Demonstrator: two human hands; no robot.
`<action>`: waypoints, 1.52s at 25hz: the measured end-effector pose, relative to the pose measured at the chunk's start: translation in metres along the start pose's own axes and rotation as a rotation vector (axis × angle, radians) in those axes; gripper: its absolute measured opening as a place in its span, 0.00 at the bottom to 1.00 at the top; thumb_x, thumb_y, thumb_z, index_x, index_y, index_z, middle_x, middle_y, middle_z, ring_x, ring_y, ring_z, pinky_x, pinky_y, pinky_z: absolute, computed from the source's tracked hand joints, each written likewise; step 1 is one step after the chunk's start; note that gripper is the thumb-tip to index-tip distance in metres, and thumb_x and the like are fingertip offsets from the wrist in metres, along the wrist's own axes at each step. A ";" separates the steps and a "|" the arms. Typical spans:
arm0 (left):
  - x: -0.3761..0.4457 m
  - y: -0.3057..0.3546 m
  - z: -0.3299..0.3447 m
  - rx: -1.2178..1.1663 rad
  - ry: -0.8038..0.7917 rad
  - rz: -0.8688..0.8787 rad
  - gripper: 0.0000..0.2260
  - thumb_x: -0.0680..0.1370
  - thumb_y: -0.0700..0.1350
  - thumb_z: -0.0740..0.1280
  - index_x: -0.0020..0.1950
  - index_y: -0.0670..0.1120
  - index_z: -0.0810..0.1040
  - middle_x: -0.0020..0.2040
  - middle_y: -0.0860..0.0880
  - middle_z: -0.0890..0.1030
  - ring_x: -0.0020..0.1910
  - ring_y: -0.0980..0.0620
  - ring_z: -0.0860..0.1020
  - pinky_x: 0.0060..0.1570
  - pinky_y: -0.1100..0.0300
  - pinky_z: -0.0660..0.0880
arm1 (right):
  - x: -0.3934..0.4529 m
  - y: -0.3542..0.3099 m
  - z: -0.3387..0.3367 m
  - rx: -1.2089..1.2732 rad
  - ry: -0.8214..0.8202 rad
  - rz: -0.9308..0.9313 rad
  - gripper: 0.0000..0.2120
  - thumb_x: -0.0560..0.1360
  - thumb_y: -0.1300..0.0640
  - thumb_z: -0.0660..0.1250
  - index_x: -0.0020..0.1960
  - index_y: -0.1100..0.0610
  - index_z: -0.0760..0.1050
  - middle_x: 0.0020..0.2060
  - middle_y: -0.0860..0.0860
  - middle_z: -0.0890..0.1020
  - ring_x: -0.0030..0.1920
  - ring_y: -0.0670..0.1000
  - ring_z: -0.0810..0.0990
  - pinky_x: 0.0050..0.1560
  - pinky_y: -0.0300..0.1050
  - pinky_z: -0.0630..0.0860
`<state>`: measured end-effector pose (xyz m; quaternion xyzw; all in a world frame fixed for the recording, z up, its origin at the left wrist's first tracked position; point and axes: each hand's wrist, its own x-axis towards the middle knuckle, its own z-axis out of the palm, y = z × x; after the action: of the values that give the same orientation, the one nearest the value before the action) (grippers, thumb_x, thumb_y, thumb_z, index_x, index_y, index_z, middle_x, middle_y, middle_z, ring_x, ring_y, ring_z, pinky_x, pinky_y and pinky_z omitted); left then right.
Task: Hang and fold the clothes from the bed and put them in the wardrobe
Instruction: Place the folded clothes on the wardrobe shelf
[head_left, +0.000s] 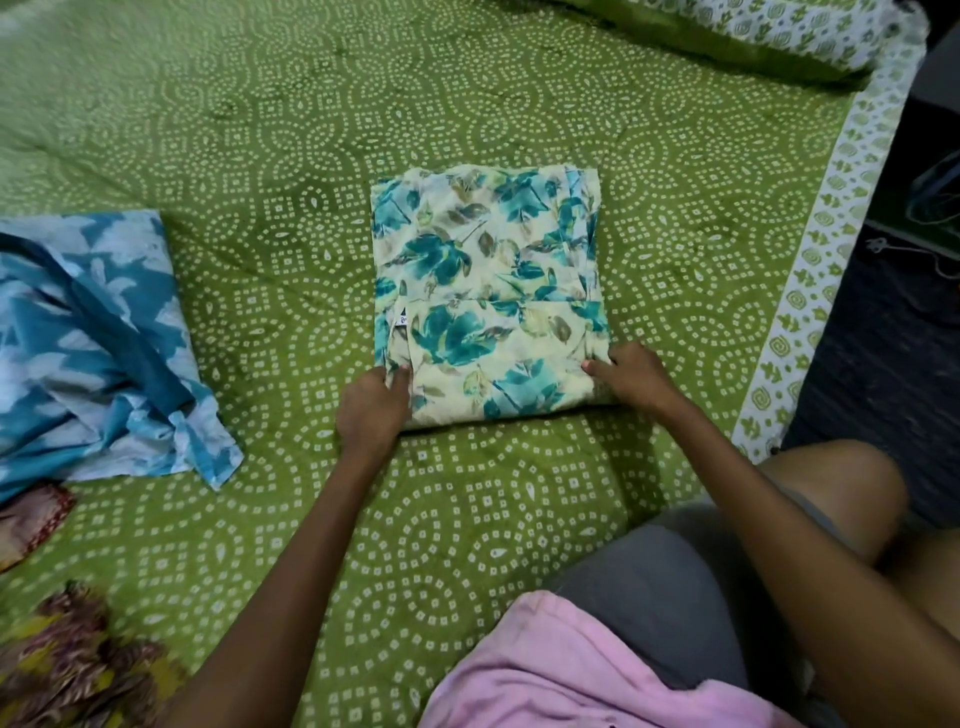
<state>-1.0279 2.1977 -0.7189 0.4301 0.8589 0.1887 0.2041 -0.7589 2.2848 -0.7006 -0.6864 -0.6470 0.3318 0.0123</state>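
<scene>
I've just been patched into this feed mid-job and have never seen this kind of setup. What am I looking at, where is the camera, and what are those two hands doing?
There is no machine here. A person is working with bare hands, and the single picture comes from a wide-angle camera on their head, looking forward and down. That is why both arms reach in from the bottom edge.

The surface is a bed covered by a green patterned sheet. In the middle lies a cream garment with teal flowers, already folded into a neat rectangle. The left hand grips its near left corner, with the fingers curled round the edge. The right hand grips the near right corner.

To the left lies a crumpled blue and white garment, not yet folded. Some red and brown patterned cloth shows at the lower left corner. A pillow sits at the far right.
</scene>
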 end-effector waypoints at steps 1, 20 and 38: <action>-0.008 -0.007 0.000 -0.028 -0.028 0.004 0.21 0.80 0.53 0.59 0.45 0.35 0.76 0.46 0.34 0.79 0.46 0.37 0.77 0.38 0.53 0.67 | -0.006 0.006 -0.002 0.000 -0.055 0.010 0.15 0.77 0.50 0.65 0.47 0.64 0.76 0.44 0.58 0.76 0.41 0.54 0.73 0.35 0.43 0.65; 0.040 0.076 0.060 0.460 -0.095 0.270 0.29 0.81 0.58 0.45 0.77 0.44 0.44 0.78 0.46 0.41 0.76 0.47 0.38 0.71 0.47 0.36 | 0.076 -0.044 0.042 -0.393 0.068 -0.493 0.30 0.81 0.43 0.46 0.77 0.58 0.47 0.77 0.52 0.48 0.76 0.50 0.44 0.75 0.50 0.39; 0.253 0.089 0.043 0.488 -0.110 0.747 0.25 0.81 0.59 0.46 0.77 0.53 0.50 0.78 0.51 0.50 0.77 0.49 0.46 0.73 0.51 0.40 | 0.218 -0.078 0.008 -0.360 0.266 -0.517 0.27 0.81 0.45 0.48 0.77 0.52 0.47 0.77 0.49 0.50 0.76 0.49 0.45 0.73 0.48 0.38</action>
<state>-1.0851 2.4607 -0.7583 0.7558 0.6518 0.0179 0.0599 -0.8442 2.4894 -0.7677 -0.5278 -0.8407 0.1059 0.0588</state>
